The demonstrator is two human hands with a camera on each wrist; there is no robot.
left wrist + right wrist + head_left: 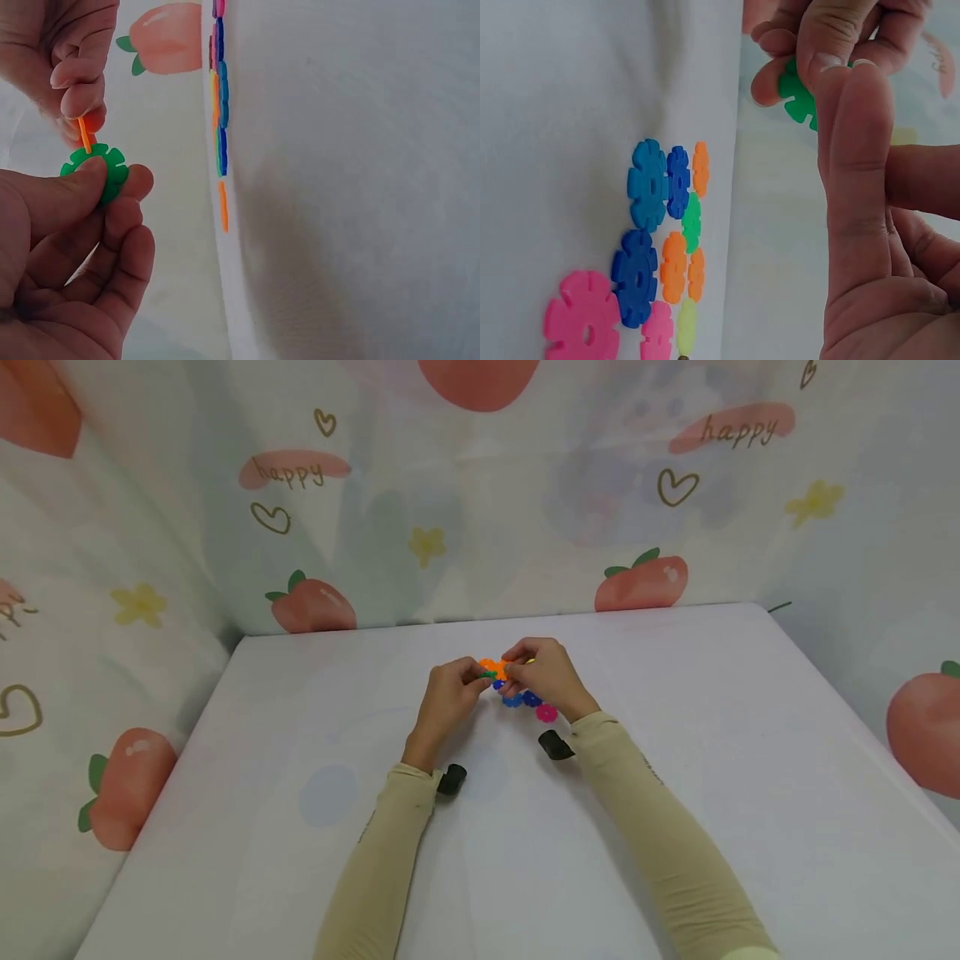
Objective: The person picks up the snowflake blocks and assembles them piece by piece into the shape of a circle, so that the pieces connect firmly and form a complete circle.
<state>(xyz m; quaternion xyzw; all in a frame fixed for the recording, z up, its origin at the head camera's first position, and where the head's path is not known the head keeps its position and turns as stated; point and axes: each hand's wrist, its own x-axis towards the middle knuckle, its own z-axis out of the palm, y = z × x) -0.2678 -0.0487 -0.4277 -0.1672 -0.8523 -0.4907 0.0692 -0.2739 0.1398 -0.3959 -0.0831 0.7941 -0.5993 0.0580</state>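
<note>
Thumb and index finger of my left hand [60, 255] pinch a green flower-shaped plastic disc [116, 172] with notched edges. My right hand [553, 675] pinches an orange disc [85, 136], seen edge-on in the left wrist view, and its edge meets the green disc's upper rim. Both hands are close together above the far half of the table. Much of the orange disc is hidden behind the right fingers. In the right wrist view, the green disc shows partly behind the right hand's fingers.
Loose discs lie on the white table [300, 860] beneath the hands: pink [581, 322], dark blue [635, 277], lighter blue [646, 187], green [692, 221], orange [673, 266] and yellow [686, 326]. Black wrist devices [452, 779] sit at the cuffs. A printed curtain [480, 510] borders the table.
</note>
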